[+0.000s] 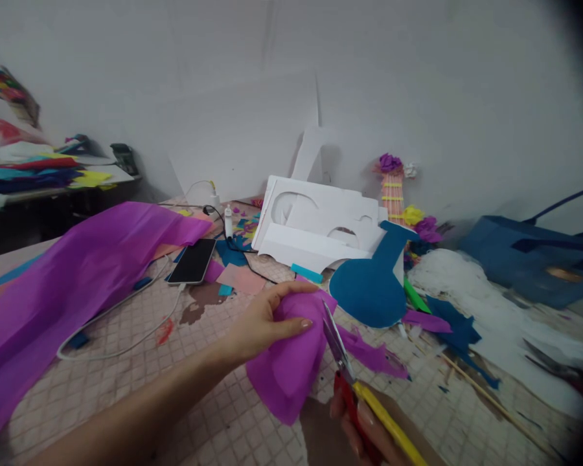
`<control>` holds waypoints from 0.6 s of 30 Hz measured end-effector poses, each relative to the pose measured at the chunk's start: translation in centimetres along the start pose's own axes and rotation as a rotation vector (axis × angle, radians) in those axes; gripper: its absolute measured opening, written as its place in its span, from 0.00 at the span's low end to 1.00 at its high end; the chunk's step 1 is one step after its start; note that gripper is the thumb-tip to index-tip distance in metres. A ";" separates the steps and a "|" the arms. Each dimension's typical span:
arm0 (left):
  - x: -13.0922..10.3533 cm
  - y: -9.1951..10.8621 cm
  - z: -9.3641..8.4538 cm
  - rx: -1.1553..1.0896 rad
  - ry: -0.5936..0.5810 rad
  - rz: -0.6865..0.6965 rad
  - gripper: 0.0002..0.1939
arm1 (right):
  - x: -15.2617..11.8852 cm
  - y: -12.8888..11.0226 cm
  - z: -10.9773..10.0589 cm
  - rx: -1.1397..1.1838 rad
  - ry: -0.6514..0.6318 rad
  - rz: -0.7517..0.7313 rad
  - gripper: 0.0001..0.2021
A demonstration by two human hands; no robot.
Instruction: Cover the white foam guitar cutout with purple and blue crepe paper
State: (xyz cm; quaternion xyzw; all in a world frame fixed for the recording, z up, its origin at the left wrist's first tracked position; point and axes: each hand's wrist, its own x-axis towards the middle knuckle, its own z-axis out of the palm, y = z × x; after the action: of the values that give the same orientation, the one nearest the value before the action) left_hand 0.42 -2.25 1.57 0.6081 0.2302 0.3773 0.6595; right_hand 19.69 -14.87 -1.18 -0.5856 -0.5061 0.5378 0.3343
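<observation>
My left hand (267, 320) pinches a folded piece of purple paper (291, 369) between thumb and fingers, near the middle of the view. In my right hand (376, 424) are scissors (342, 362) with red and yellow handles. Their blades point up and away, along the right edge of the purple paper. Purple scraps (376, 356) lie just right of the blades. Behind them rests a blue flask-shaped cutout (369, 291).
A long purple sheet (92, 265) spreads over the left side. Beside it lies a phone (193, 262) with a white cable. White cut card (320, 220) stands against the wall. At right are a blue bag (529, 259), white material (457, 285), pliers (558, 369) and a thin stick (495, 401).
</observation>
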 end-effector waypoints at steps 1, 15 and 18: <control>0.0 -0.1 0.0 0.006 0.000 0.012 0.24 | 0.0 0.0 0.1 0.002 -0.001 0.011 0.29; -0.1 -0.4 0.2 0.059 0.029 0.070 0.23 | 0.1 -0.8 -0.7 0.102 -0.034 0.097 0.24; -0.1 -0.5 0.2 0.061 0.029 0.072 0.23 | 0.7 -0.6 -0.8 0.148 -0.066 0.132 0.25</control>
State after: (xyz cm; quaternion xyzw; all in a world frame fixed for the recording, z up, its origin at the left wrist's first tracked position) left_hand 0.65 -2.45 1.11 0.6301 0.2292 0.4024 0.6233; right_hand 20.29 -13.92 -0.62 -0.5731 -0.4361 0.6137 0.3237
